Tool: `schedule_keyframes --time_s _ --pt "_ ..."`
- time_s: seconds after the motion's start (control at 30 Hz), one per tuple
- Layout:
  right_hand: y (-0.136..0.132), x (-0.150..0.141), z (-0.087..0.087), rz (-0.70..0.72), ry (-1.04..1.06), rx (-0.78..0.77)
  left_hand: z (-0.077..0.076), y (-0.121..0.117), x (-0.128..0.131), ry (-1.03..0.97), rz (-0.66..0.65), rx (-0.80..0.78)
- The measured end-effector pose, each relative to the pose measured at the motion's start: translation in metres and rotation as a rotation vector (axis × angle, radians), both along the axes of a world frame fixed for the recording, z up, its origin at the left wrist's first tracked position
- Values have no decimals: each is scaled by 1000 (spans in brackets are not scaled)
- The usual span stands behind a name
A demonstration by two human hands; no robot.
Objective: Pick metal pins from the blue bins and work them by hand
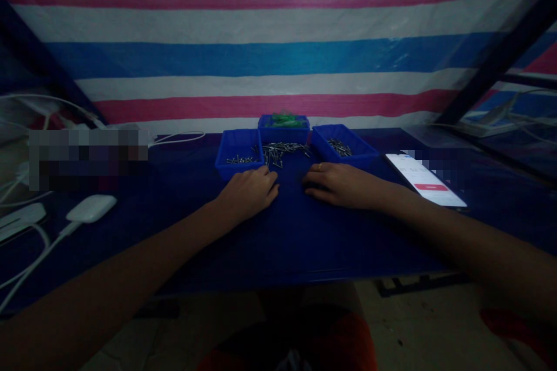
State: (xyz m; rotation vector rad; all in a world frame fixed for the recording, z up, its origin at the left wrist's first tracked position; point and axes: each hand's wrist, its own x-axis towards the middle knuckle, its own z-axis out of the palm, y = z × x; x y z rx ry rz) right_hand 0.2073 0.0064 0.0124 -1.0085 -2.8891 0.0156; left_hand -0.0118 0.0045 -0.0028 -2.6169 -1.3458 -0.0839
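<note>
My left hand (250,191) rests on the dark blue table (278,237), fingers curled loosely, its tips close to a loose pile of small metal screws (281,153). My right hand (342,184) lies palm down beside it with fingers bent inward and a ring on one finger. Neither hand visibly holds anything. Behind the pile stand three blue trays: the left tray (237,153) with a few screws, the back tray (284,126) with green pieces, the right tray (343,148) with several screws.
A lit phone (426,179) lies to the right of my right hand. A white charger and cables (89,208) sit at the left. A striped pink, white and blue tarp (278,40) hangs behind. The table's front edge is near my body.
</note>
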Motion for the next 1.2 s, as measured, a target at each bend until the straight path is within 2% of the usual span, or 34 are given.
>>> schedule_keyframes --time_s 0.13,0.4,0.77,1.0,1.2 --pt "0 0 0 3 -3 2 -1 0 1 -9 -31 16" --pt "0 1 -1 5 -3 9 0 -6 4 4 44 21" --pt "1 0 -1 5 -9 3 -4 -5 4 24 27 47" --pt "1 1 0 5 -1 -3 -5 -7 3 39 85 100" --pt "1 1 0 3 2 -7 -8 -4 1 34 72 127"
